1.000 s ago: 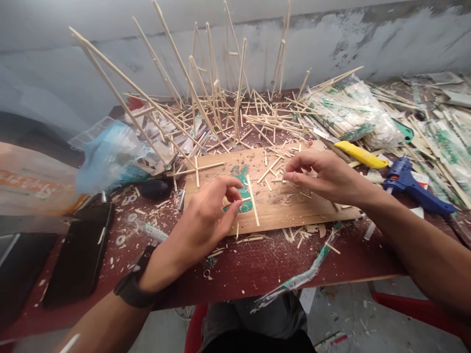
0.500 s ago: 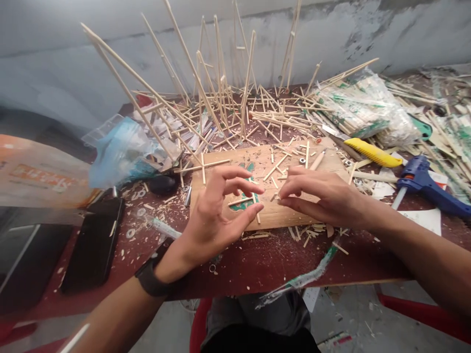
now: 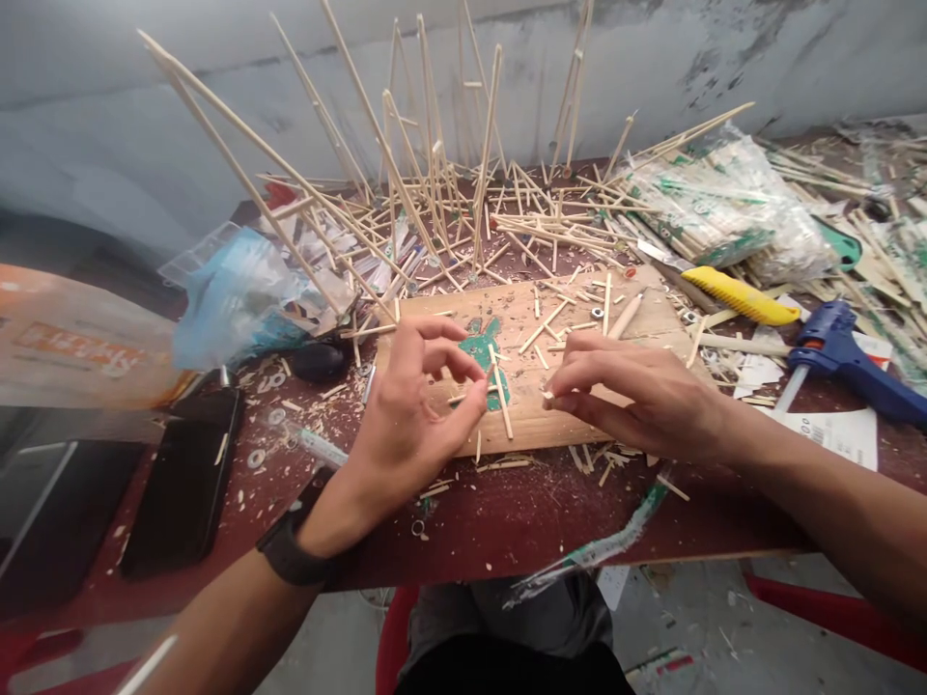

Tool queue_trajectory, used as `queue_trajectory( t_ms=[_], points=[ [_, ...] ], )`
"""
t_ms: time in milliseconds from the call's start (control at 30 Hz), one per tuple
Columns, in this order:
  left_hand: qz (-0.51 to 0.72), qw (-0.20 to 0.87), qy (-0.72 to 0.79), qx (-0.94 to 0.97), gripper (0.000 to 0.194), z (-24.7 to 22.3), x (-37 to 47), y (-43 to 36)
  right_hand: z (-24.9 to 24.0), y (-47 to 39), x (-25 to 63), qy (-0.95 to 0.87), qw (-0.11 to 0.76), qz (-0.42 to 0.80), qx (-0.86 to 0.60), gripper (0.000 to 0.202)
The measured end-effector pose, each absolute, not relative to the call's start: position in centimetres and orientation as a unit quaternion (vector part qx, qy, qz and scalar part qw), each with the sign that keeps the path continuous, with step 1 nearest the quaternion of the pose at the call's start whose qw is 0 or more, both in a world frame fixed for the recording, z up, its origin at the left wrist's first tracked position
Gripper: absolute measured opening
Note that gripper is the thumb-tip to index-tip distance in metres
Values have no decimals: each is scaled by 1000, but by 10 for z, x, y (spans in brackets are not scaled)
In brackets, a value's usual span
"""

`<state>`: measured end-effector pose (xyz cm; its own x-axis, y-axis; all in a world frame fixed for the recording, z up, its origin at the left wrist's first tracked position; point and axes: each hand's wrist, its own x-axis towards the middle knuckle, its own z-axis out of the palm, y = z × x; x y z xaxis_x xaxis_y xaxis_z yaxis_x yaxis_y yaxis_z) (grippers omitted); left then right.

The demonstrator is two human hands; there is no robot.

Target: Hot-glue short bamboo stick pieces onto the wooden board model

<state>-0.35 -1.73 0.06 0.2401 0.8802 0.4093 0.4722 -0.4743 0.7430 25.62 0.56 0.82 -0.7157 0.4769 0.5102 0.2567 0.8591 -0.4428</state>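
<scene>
Over the left half of a wooden board, my left hand is curled with its thumb and fingertips drawn together. Whatever is between them is too small to make out. Close by its fingertips a thin wooden stick lies across a green patch on the board. My right hand hovers above the board's right side, pinching a tiny pale wood piece between thumb and fingers. Several short cut sticks lie between and beyond the hands.
A yellow-handled knife and a blue glue gun lie to the right. Assembled stick frames stand at the back, beside bagged sticks. On the left are a black phone and a blue plastic bag.
My left hand has shifted left, and its thumb and fingertips, apart before, have come together. My right hand stays nearly in place, and its small pale piece now shows more clearly.
</scene>
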Motion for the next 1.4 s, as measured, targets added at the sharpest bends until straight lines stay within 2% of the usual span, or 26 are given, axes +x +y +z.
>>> queue_trajectory(
  t_ms=[100, 300, 667, 1400],
  points=[
    [380, 165, 474, 777, 41, 0, -14, -12, 11, 10, 258, -905, 340, 146, -211, 11],
    [319, 60, 467, 822, 38, 2, -22, -13, 0, 25, 261, -931, 279, 75, -222, 14],
    [295, 105, 386, 868, 32, -9, -12, -14, -5, 15, 253, -956, 185, 22, -225, 25],
    [321, 145, 383, 854, 37, -10, -10, -19, -8, 13, 250, -952, 218, 18, -214, 23]
  ],
)
